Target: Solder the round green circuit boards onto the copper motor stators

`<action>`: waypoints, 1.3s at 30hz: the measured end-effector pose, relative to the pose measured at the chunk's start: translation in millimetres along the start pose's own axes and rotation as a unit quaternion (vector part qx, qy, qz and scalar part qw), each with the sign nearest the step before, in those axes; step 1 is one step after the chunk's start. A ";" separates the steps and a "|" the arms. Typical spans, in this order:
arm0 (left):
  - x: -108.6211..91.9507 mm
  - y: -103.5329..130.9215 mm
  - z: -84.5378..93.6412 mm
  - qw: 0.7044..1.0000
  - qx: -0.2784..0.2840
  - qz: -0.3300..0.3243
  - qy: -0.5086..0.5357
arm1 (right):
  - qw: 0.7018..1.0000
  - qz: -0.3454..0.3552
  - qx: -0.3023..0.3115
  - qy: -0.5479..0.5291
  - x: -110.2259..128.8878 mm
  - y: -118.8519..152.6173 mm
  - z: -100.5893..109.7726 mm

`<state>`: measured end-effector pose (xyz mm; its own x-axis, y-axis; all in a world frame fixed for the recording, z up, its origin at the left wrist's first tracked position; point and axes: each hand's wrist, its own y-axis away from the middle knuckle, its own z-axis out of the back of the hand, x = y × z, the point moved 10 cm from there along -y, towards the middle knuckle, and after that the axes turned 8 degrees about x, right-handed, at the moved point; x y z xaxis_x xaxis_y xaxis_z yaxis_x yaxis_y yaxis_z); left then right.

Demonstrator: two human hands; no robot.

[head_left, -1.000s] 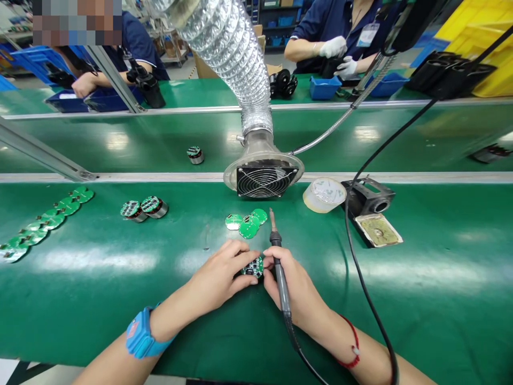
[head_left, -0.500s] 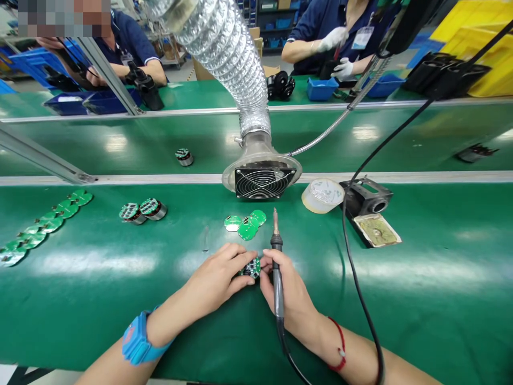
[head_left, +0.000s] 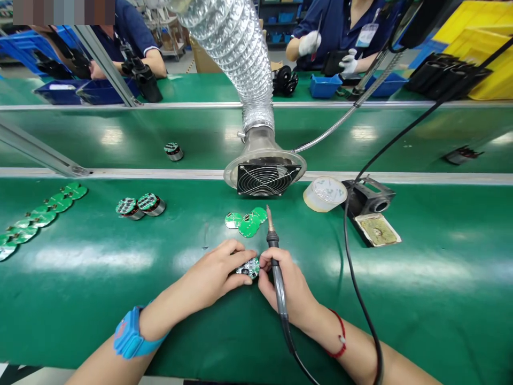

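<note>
My left hand [head_left: 222, 270] is closed around the left side of a round green circuit board [head_left: 249, 267]; whether a motor sits beneath it is hidden. In my right hand [head_left: 290, 286] a soldering iron [head_left: 277, 278] rests, its tip pointing away from me and up the bench. The thumb and fingertips of that hand pinch at the board's right edge; what small thing they may hold cannot be made out. Just beyond the hands lie several loose round green boards [head_left: 249, 225], partly overlapping.
A fume extractor fan [head_left: 264, 179] hangs ahead. To its right are a tape roll [head_left: 324, 193] and an iron stand with a sponge [head_left: 377, 230]. Two board-topped motors [head_left: 151, 204] and a row of boards [head_left: 42, 216] lie left. A black cable [head_left: 352, 256] crosses the right side. Two co-workers sit opposite.
The soldering iron has tilted, its tip swinging left toward the loose boards. Both hands stay at the board, which looks slightly turned. The view has shifted slightly.
</note>
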<state>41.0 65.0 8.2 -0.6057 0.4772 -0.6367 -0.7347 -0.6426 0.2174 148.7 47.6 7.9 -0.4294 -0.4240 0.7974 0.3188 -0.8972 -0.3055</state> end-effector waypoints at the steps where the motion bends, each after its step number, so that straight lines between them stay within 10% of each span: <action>1: 1.0 0.5 0.2 1.000 0.008 0.002 0.005 | 1.000 -0.001 0.001 -0.002 0.2 0.6 -0.2; 15: 15.6 -0.4 -2.0 0.988 -0.084 0.079 0.101 | 0.993 -0.058 0.002 -0.104 -19.1 -1.0 4.6; 33: 44.1 -7.0 -38.2 0.858 -0.086 0.188 0.469 | 0.993 -0.070 -0.006 -0.095 -9.0 -3.9 4.1; 39: 38.2 -9.0 -21.3 0.896 -0.102 0.117 0.415 | 0.995 -0.049 0.027 -0.082 -10.5 -4.6 3.4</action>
<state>31.0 76.2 -33.8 -0.2376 -0.2419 -0.9408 -0.4953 -0.8030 0.3316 154.6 56.6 2.8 -0.3190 -0.3044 0.8975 0.3292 -0.9236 -0.1963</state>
